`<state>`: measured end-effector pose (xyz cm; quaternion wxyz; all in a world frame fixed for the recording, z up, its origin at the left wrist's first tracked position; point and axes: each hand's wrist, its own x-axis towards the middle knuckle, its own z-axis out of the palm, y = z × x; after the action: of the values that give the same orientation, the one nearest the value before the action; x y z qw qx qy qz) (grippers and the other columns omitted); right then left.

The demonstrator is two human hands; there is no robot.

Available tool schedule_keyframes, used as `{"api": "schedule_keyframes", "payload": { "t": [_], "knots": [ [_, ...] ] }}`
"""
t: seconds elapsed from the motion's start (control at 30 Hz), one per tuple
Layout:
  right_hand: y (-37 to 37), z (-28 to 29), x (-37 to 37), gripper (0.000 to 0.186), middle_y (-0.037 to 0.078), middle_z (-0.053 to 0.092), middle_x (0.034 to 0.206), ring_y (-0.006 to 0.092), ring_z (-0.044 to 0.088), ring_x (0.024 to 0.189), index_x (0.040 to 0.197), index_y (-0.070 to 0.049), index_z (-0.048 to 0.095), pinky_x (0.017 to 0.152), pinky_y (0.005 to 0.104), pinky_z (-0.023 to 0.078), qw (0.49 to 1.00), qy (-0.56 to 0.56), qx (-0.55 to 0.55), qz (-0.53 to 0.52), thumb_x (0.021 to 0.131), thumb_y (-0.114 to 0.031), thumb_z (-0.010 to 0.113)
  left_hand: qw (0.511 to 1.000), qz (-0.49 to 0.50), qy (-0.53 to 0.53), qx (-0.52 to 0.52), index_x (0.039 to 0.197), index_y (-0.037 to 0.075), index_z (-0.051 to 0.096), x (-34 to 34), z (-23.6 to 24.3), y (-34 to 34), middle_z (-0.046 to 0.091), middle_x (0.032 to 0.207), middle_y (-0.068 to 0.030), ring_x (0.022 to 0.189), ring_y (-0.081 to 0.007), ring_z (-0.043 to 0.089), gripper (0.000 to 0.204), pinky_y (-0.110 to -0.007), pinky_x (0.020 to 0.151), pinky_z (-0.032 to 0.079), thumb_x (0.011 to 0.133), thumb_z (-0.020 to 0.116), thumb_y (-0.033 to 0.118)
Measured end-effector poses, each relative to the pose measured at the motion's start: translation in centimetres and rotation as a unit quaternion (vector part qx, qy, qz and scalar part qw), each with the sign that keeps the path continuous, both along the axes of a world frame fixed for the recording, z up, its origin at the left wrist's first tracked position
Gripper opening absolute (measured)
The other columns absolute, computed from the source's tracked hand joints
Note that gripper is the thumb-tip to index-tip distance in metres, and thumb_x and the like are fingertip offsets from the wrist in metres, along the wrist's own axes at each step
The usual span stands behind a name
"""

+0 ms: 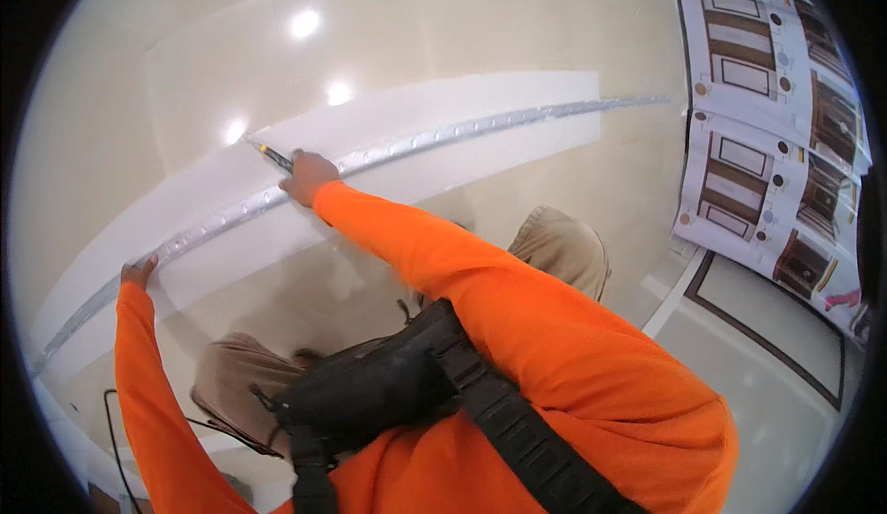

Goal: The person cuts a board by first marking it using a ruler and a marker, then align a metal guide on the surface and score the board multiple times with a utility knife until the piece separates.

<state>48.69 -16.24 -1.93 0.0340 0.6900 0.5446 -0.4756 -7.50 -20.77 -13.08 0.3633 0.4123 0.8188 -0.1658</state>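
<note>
A long silver metal strip (443,132) with a row of raised marks lies across a white sheet (370,133) on the glossy beige floor. At the strip's left part, my left hand (137,272) is closed on it, thumb and fingers against its edges. My right hand (312,177) is closed around a dark utility knife (277,158) with a yellow part near its blade end. The knife points up and to the left, over the sheet just beyond the strip's far edge. Whether its blade touches the sheet, I cannot tell.
Printed panels (739,177) showing doors stand at the right, beside a white panel with a dark frame line (776,329). A black bag (370,389) hangs at my front above my bent knees. A thin black cord (113,431) runs at the lower left.
</note>
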Motion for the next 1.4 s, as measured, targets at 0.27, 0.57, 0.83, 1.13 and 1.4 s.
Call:
{"api": "schedule_keyframes", "payload": {
  "t": [0.27,0.57,0.83,1.13,1.4],
  "knots": [
    [-1.1,-2.3,4.8,0.030,0.023,0.063,0.098,0.0428,0.061,0.100,0.100,0.000,0.056,0.088,0.0486,0.048,0.993,0.045,0.080,0.073,0.081,-0.017,0.071,0.996,-0.040,0.071,0.031,0.125,-0.017,0.050,3.4,-2.2,0.9,0.060,0.124,-0.0309,0.117,-0.0420,0.058,0.111,-0.046,0.098,0.047,0.059,0.084,0.065],
    [-0.3,-2.8,3.7,0.035,0.022,0.061,0.101,0.0397,0.061,0.101,0.107,-0.001,0.054,0.088,0.0481,0.049,0.992,0.023,0.069,0.107,0.080,-0.017,0.070,0.999,0.011,0.039,-0.008,0.141,-0.017,0.031,3.0,-0.8,1.2,0.044,0.142,-0.0336,0.134,-0.0405,0.044,0.132,-0.044,0.110,0.040,0.056,0.084,0.068],
    [-0.1,-2.1,2.6,0.036,0.022,0.062,0.107,0.0393,0.061,0.103,0.111,-0.002,0.056,0.090,0.0474,0.049,0.994,0.035,0.045,0.090,0.082,-0.017,0.070,0.990,0.089,0.010,0.106,0.130,-0.014,0.042,0.9,-1.7,-0.9,0.053,0.131,-0.0310,0.123,-0.0390,0.053,0.109,-0.044,0.101,0.045,0.059,0.091,0.052],
    [0.3,-1.6,3.6,0.040,0.019,0.060,0.108,0.0374,0.060,0.105,0.116,-0.003,0.054,0.092,0.0469,0.049,0.996,0.028,0.001,0.079,0.082,-0.015,0.071,0.983,0.120,0.060,0.127,0.101,-0.002,0.054,5.0,1.2,-1.7,0.061,0.102,-0.0143,0.089,-0.0255,0.056,0.078,-0.037,0.080,0.049,0.055,0.095,0.047],
    [-2.3,-7.0,2.0,0.027,0.023,0.067,0.099,0.0403,0.065,0.094,0.105,0.002,0.062,0.084,0.0484,0.053,0.985,0.038,0.138,0.096,0.079,-0.004,0.056,0.955,0.232,0.152,0.110,0.144,0.005,0.026,7.9,4.8,-5.6,0.037,0.147,-0.0192,0.133,-0.0335,0.039,0.108,-0.045,0.108,0.037,0.066,0.087,0.046]
  ]
}}
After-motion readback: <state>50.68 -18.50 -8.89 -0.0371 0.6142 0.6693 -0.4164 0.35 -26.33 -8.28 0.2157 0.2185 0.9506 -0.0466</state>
